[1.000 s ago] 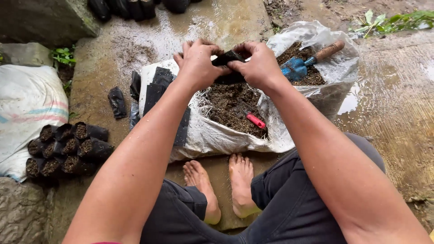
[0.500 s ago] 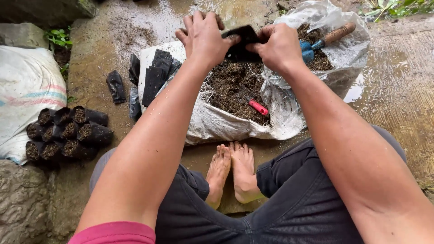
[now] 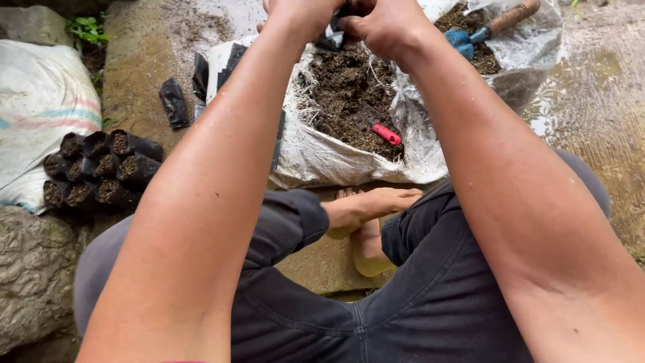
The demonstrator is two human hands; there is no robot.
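At the top edge of the view, both hands meet over the open sack of soil (image 3: 349, 94). The left hand (image 3: 299, 15) and right hand (image 3: 383, 27) pinch a small black plastic bag (image 3: 330, 40) between them, fingers closed on it. The bag is thin, dark, crumpled and mostly hidden by the hands. A red-handled tool (image 3: 386, 134) lies on the soil near the sack's front edge; a blue trowel (image 3: 484, 30) rests at its far right corner. Filled black bags (image 3: 97, 168) stand on the ground to the left.
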